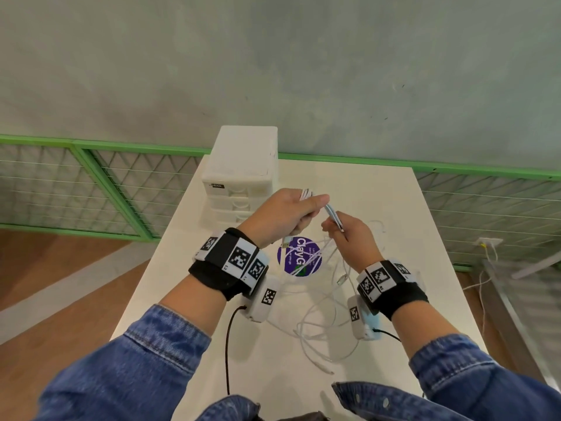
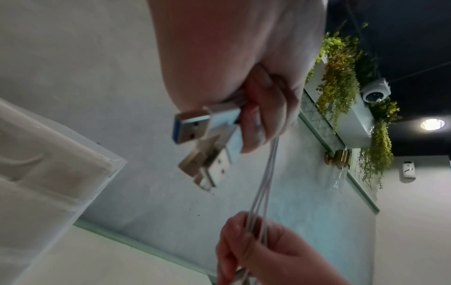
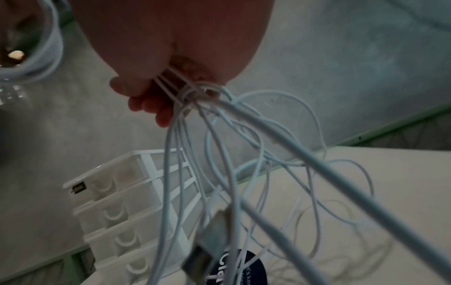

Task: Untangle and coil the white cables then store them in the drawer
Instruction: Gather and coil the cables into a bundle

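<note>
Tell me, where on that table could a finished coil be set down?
Bare table shows on the right, between the cables and the far right edge, and on the left strip below the drawers. The middle is crowded: cables lie over the sticker, under the left hand and right hand.

The head view is bright and evenly lit, with soft shadows on the bench (image 1: 379, 189) and wide-angle bending at the edges. The left wrist view shows glare from a ceiling lamp (image 2: 432, 124) against a dark ceiling. The right wrist view is dim, and its nearest cables (image 3: 341, 173) are blurred.
</note>
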A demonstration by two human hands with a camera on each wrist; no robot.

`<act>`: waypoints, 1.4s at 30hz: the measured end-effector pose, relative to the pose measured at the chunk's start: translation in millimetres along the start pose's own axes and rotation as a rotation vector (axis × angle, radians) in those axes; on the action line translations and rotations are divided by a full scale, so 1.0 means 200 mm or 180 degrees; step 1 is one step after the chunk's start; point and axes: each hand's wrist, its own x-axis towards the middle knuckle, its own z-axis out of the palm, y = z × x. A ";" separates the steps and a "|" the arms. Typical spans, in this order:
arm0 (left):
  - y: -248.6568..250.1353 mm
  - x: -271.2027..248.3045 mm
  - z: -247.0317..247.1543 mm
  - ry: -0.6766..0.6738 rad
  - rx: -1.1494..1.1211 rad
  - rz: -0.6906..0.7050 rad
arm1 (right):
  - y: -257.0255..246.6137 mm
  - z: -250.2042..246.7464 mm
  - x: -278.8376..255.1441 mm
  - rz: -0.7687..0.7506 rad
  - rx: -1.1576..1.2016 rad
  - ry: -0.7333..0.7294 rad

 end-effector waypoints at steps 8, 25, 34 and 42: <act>0.05 0.01 -0.13 0.0926 -0.0025 0.0167 | 0.10 -0.01 -0.05 0.0056 0.0473 0.0208; -0.11 -0.01 -0.30 0.2209 -0.0563 -0.0174 | 0.26 -0.05 -0.14 0.0994 0.0860 0.0483; -0.06 -0.07 -0.45 0.2527 -0.1006 -0.0146 | 0.62 -0.12 -0.32 0.2824 -0.0146 0.0349; 0.00 -0.03 -0.19 0.1512 0.0021 -0.0193 | 0.18 -0.13 -0.13 0.1235 0.0114 0.0617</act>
